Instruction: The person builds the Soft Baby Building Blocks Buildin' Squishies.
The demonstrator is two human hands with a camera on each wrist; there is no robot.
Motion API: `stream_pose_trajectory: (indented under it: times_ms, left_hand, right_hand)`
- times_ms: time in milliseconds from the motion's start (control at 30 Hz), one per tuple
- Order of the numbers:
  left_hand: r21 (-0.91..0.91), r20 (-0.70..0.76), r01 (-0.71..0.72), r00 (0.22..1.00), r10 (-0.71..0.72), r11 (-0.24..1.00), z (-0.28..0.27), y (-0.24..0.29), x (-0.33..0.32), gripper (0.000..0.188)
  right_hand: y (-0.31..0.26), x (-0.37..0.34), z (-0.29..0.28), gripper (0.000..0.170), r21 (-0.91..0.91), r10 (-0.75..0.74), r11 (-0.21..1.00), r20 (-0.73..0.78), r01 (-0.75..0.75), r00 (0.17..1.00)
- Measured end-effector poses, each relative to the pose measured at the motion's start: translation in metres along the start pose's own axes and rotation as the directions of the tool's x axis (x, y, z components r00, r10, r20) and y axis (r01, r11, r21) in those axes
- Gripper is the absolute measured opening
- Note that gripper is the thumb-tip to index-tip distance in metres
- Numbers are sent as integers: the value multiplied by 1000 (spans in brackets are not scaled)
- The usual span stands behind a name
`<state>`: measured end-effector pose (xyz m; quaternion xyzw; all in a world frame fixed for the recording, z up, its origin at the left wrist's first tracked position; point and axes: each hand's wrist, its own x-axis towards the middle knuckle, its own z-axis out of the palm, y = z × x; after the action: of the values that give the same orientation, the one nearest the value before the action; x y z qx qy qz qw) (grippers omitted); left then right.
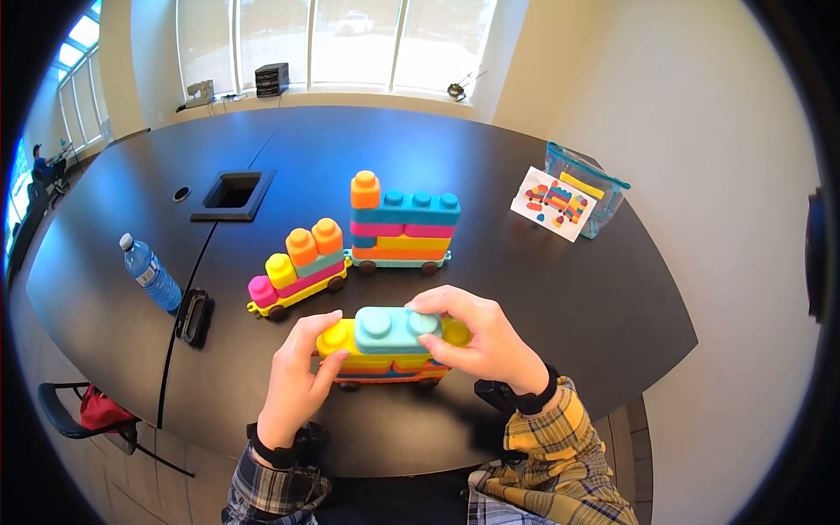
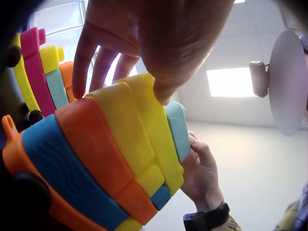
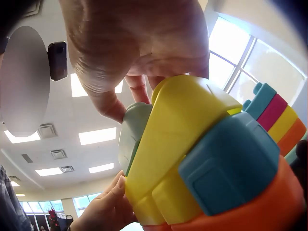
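A light teal building block (image 1: 395, 341) lies across the top of a long yellow block (image 2: 155, 122), uppermost in a stack of yellow, orange and blue blocks on an orange wheeled base (image 2: 45, 180). My right hand (image 1: 490, 339) pinches the teal block's right end between thumb and fingers. With thumb in front and fingers behind, my left hand (image 1: 296, 372) grips the left end of the long yellow block. In the right wrist view, a dark blue block (image 3: 231, 163) sits under the yellow one.
Beyond the hands stand two linked block wagons, a stepped one (image 1: 306, 284) and a taller one (image 1: 402, 229). A water bottle (image 1: 150, 273) and a black case (image 1: 193, 317) are on the left. At the back right, a picture card (image 1: 553, 203) leans against a clear bag (image 1: 608, 206).
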<state>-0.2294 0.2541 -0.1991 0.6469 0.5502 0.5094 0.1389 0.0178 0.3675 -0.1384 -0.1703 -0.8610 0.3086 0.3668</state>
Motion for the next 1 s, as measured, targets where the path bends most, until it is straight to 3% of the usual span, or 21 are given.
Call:
stream_pose_trajectory:
  times_ms: [133,200,300,367,467,567,600,700,767,867,933,1000]
  left_hand:
    - [-1,0,1,1000,-1,1000,-1,2,0,44]
    - [0,2,10,1000,-10,1000,-2,0,-1,44]
    - [0,10,20,1000,-20,1000,-2,1,-1,44]
    - [-2,12,23,1000,-23,1000,-3,1,0,43]
    - [-14,9,21,1000,-21,1000,-3,1,0,43]
    - [-9,19,19,1000,-19,1000,-3,0,0,43]
    - [-9,18,20,1000,-20,1000,-2,0,0,43]
    - [-7,20,23,1000,-23,1000,-2,0,0,43]
    - [-4,20,26,999,-26,1000,-2,1,0,43]
    - [12,24,29,999,-29,1000,-3,0,1,43]
    - [-1,13,15,1000,-15,1000,-2,-1,0,44]
    - [-7,23,27,999,-27,1000,-1,0,-1,44]
  right_hand:
    - [0,-1,1,32,-22,-30,999,-15,30,999]
    - [-2,-4,-1,39,-38,21,999,31,-20,999]
    - [5,-9,-16,48,-121,-19,992,50,25,999]
    - [27,-26,-26,65,60,163,985,-16,-162,986]
    - [54,-56,-46,75,-211,435,880,4,-425,900]
    - [68,-78,-43,74,-341,454,841,20,-421,891]
    - [70,-83,-42,64,-382,460,828,45,-411,887]
    - [87,-95,-39,53,-485,482,787,98,-381,870]
    - [89,-95,-35,46,-484,449,793,55,-370,892]
    - [70,-79,-37,45,-466,383,810,-37,-355,923]
    - [37,-57,-44,44,-277,302,895,-197,-349,933]
    - [14,-42,-52,46,-155,204,960,-179,-233,962]
